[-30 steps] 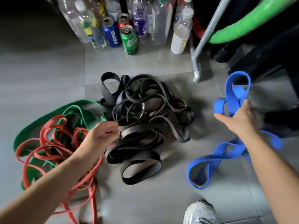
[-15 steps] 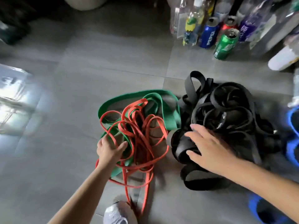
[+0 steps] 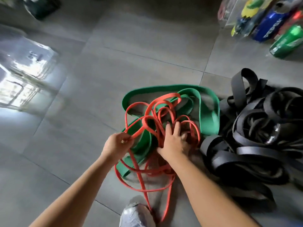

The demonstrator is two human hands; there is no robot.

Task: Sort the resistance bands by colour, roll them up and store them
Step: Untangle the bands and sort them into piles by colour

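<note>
A tangle of thin red bands [image 3: 164,112] lies over wide green bands [image 3: 209,115] on the grey tiled floor. My left hand [image 3: 117,143] pinches a red loop at the tangle's left side. My right hand [image 3: 174,141] reaches into the middle of the red tangle, fingers curled among the strands. To the right sits a heap of black bands [image 3: 255,141], apart from both hands. No blue band is in view.
Cans and bottles [image 3: 268,27] stand along the far right. A white shoe [image 3: 136,213] is at the bottom edge, with red band ends running beside it. Bright window glare [image 3: 21,76] reflects on the floor at left. A dark object [image 3: 42,5] lies top left.
The view has swung left. My right hand let go of the blue band, crossed over the black heap and landed in the red tangle. My left hand took hold of a red loop.
</note>
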